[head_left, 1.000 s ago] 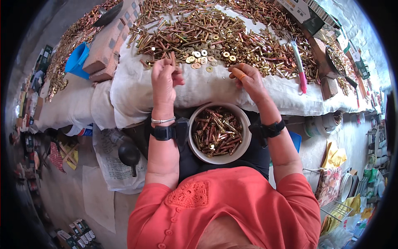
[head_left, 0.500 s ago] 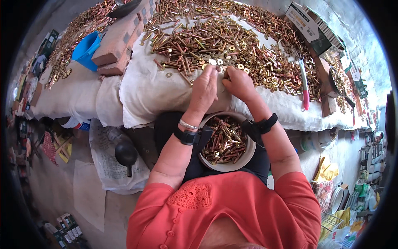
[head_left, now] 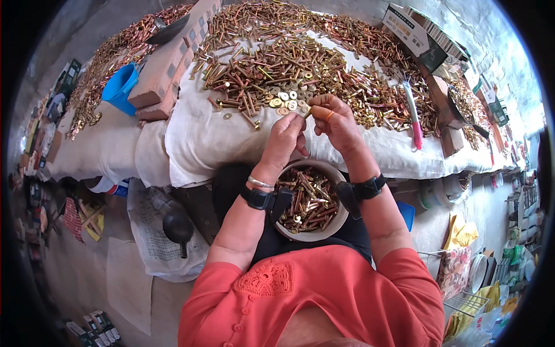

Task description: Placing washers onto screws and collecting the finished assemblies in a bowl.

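My left hand (head_left: 285,140) is closed in a pinch on a short, gold-coloured bolt (head_left: 307,113). My right hand (head_left: 338,123) meets its other end with thumb and forefinger, fingers curled; an orange band shows on one finger. Whether a washer sits on the bolt is too small to tell. Just beyond the fingertips, flat round washers (head_left: 292,95) lie loose at the near edge of a large heap of bolts (head_left: 260,63). Below my hands, between my legs, a round pale tub (head_left: 317,236) holds many bolts.
A white cloth (head_left: 214,144) covers the table. At left stand a blue cup (head_left: 119,87) and stacked bricks (head_left: 155,81). A brush with a pink handle (head_left: 417,133) lies at right, near a cardboard box (head_left: 413,32). A black rounded object (head_left: 178,226) rests on a white sack below.
Both hands have drawn slightly back from the washers toward me. The right fingers have opened out somewhat, and the gold bolt now shows between the two hands.
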A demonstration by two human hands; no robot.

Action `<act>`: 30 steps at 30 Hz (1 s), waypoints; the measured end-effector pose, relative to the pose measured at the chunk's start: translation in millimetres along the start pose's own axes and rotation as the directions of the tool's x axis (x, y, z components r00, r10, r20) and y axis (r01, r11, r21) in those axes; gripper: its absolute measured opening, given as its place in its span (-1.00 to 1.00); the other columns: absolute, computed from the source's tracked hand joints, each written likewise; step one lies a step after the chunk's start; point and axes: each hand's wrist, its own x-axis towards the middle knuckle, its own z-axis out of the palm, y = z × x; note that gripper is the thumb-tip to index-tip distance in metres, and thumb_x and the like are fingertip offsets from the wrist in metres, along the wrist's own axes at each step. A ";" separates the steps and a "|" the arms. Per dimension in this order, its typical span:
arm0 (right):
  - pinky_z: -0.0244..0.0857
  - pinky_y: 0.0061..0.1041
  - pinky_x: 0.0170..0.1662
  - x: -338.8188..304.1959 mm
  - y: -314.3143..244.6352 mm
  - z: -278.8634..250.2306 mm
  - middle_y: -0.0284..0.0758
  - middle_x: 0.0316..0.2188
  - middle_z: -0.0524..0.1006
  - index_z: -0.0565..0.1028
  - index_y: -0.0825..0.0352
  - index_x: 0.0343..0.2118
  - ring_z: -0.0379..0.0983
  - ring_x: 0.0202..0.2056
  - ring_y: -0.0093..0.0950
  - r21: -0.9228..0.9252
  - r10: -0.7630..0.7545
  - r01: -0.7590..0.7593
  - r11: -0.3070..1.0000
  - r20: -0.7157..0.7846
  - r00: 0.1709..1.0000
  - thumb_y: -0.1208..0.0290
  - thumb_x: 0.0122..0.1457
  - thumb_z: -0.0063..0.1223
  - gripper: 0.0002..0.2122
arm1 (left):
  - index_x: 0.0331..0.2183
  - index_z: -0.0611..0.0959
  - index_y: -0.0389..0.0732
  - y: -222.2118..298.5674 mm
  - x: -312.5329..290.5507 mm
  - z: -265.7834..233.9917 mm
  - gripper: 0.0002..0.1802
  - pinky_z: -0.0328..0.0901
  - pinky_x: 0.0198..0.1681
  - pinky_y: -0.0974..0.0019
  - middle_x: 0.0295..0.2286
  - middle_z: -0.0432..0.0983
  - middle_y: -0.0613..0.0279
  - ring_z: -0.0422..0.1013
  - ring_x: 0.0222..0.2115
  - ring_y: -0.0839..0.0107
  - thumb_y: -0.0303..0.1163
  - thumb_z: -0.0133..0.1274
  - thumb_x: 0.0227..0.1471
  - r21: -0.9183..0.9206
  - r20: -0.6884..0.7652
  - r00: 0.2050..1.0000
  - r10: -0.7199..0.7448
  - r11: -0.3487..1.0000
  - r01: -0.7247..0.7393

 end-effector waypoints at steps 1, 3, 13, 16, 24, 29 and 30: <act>0.26 -0.67 -0.55 -1.6 1.2 -1.3 -0.44 -0.49 0.44 0.46 0.38 -0.29 0.29 -0.63 -0.70 -0.007 0.005 -0.005 1.000 0.001 1.000 0.52 0.07 0.05 -0.86 | -0.45 0.41 -0.18 -0.5 0.1 1.4 -0.78 0.29 -0.68 0.42 -0.62 0.19 0.40 0.17 -0.68 0.61 -0.26 -0.14 0.16 -0.058 0.013 1.000 -0.013 0.998 0.013; 0.26 -0.69 -0.56 -2.4 4.9 -3.2 -0.44 -0.50 0.46 0.47 0.37 -0.30 0.31 -0.62 -0.69 -0.017 -0.006 0.006 1.000 -0.018 1.000 0.48 0.08 0.06 -0.87 | -0.42 0.41 -0.18 -2.1 1.1 2.9 -0.80 0.30 -0.67 0.41 -0.62 0.17 0.42 0.17 -0.68 0.61 -0.27 -0.14 0.16 -0.139 0.029 0.999 -0.046 0.989 0.050; 0.25 -0.63 -0.47 1.2 1.3 -26.9 -0.48 -0.48 0.45 0.52 0.38 -0.31 0.31 -0.54 -0.68 -0.509 -0.029 0.000 0.861 -0.049 0.998 0.32 0.14 0.09 -0.80 | -0.39 0.42 -0.19 -5.0 5.1 -5.4 -0.79 0.33 -0.68 0.42 -0.63 0.15 0.45 0.15 -0.70 0.64 -0.25 -0.12 0.18 -0.225 0.022 0.992 -0.121 0.967 0.123; 0.34 -0.45 -0.40 27.1 1.7 -105.5 -0.27 -0.45 0.50 0.54 0.33 -0.27 0.45 -0.48 -0.45 -0.895 -0.548 0.202 0.397 -0.054 0.835 0.41 0.09 0.06 -0.83 | -0.43 0.40 -0.25 -2.2 8.5 2.1 -0.72 0.33 -0.72 0.44 -0.64 0.14 0.44 0.15 -0.71 0.65 -0.23 -0.10 0.18 -0.109 -0.012 0.999 -0.048 0.993 0.047; 0.34 -0.19 -0.17 67.0 -28.3 -114.8 -0.08 -0.26 0.45 0.47 0.19 -0.20 0.44 -0.21 -0.10 -0.959 -0.195 -0.206 -0.193 -0.169 0.966 0.44 0.02 -0.14 -0.74 | -0.43 0.41 -0.29 -0.9 1.1 -1.9 -0.70 0.27 -0.74 0.48 -0.69 0.13 0.45 0.11 -0.74 0.68 -0.22 -0.09 0.16 -0.092 -0.073 0.997 -0.040 0.995 0.033; 0.33 -0.27 -0.24 48.9 -24.4 -121.5 -0.15 -0.36 0.50 0.53 0.27 -0.34 0.47 -0.30 -0.26 -0.996 -0.447 -0.076 0.038 -0.085 0.890 0.39 -0.06 0.12 -0.81 | -0.44 0.43 -0.30 3.4 -0.1 -1.3 -0.70 0.24 -0.75 0.50 -0.71 0.14 0.46 0.11 -0.74 0.69 -0.24 -0.10 0.17 -0.062 -0.100 0.995 -0.012 0.998 0.005; 0.36 -0.32 -0.22 37.7 -29.9 -103.5 -0.17 -0.35 0.53 0.54 0.27 -0.32 0.49 -0.30 -0.29 -0.980 -0.406 0.017 0.196 -0.065 0.912 0.43 -0.04 0.11 -0.82 | -0.43 0.43 -0.30 3.7 0.4 -1.0 -0.71 0.26 -0.73 0.50 -0.68 0.18 0.43 0.13 -0.73 0.69 -0.25 -0.12 0.17 -0.062 -0.104 0.995 0.002 0.998 -0.009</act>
